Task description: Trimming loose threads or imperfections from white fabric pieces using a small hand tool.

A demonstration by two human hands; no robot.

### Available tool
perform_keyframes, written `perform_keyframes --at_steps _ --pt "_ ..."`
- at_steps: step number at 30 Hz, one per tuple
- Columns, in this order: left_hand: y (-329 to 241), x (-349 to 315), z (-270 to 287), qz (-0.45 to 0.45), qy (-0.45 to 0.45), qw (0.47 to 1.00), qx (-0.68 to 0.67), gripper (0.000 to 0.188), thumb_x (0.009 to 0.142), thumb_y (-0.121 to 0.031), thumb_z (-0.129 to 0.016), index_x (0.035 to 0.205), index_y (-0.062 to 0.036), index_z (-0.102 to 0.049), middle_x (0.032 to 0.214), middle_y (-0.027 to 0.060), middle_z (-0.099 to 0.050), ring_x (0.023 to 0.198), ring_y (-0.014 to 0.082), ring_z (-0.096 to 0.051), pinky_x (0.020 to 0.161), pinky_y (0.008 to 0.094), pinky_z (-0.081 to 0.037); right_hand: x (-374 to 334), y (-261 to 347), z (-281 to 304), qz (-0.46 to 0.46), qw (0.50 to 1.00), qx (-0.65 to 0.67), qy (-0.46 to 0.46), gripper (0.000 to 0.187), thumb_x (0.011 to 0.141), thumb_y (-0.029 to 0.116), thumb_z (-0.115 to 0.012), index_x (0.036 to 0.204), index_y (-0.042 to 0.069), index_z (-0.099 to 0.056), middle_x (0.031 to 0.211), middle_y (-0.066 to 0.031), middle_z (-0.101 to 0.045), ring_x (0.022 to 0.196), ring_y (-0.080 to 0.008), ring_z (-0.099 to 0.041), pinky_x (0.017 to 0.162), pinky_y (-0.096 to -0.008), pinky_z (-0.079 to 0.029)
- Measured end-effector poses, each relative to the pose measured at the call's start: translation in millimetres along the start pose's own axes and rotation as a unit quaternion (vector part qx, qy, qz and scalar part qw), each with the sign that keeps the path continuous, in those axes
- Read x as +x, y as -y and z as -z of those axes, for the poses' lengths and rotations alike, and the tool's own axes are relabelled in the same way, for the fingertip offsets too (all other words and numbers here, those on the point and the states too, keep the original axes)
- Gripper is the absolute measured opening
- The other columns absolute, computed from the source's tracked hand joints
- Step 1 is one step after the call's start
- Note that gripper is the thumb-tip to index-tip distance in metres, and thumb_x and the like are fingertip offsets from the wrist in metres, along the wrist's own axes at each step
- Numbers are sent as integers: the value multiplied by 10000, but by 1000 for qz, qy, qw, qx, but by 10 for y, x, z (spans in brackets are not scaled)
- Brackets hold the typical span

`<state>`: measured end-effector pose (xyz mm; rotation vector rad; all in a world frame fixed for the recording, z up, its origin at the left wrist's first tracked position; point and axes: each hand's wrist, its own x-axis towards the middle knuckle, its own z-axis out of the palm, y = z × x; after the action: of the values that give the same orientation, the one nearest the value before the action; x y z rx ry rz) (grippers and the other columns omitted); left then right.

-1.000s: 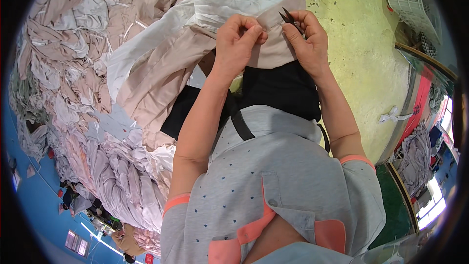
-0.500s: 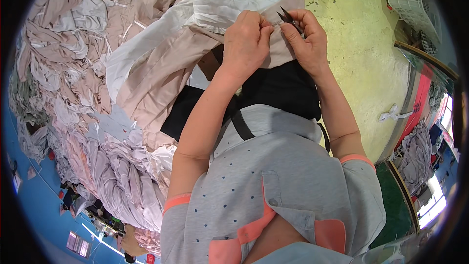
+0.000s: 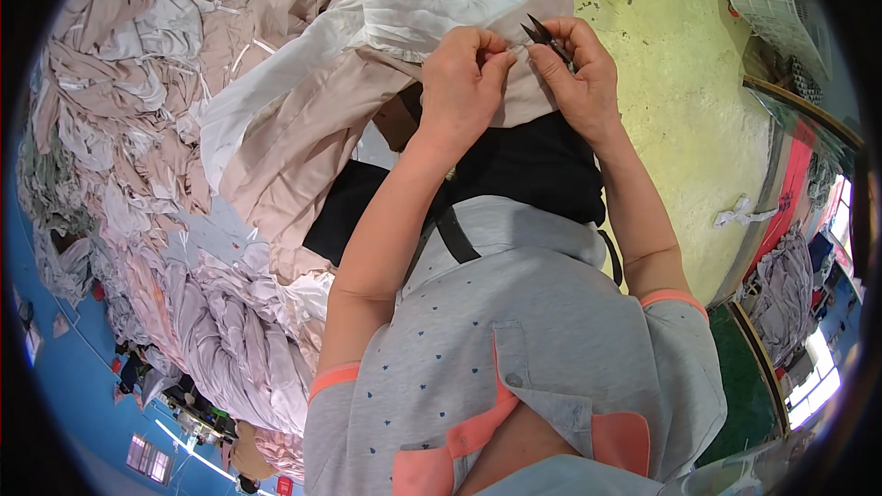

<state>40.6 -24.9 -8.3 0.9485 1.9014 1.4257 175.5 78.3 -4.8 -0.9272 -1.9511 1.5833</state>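
Apparently pinched, beige cloth (image 3: 527, 99) lies beneath left grip (image 3: 463, 83).

The premises are a workshop handling cloth, apparently a garment or sewing room. A large heap of beige and white fabric (image 3: 119, 101) lies off the left edge of the yellow floor (image 3: 680, 101); bundled lilac fabric (image 3: 230, 349) adjoins it. Grey fabric (image 3: 785, 285) is piled beyond the floor's right edge. Floor paint is flaking near the top edge. A white plastic basket (image 3: 763, 0) sits by the upper right corner. A blue wall (image 3: 83, 395) and strip light (image 3: 193, 452) are noted. The right hand (image 3: 581, 69) holds dark pointed snips (image 3: 541, 33).
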Motion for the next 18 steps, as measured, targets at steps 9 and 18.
perform_keyframes --at_steps 9,18 --pt "-1 43 76 -1 21 996 85 152 833 -80 -695 797 7 -577 740 127 -627 649 230 -626 618 331 -491 -10 -5 2 -6 1000 -7 4 268 921 85 -671 1146 -4 -556 983 -3 -625 847 -55 -562 765 -203 -467" --pt "51 -47 199 187 58 928 -317 120 962 -106 -612 892 -25 -559 793 46 -620 701 107 -611 653 251 -506 -19 22 16 -17 1000 -12 11 266 925 91 -670 1143 -7 -553 973 -10 -628 846 -59 -568 767 -206 -473"
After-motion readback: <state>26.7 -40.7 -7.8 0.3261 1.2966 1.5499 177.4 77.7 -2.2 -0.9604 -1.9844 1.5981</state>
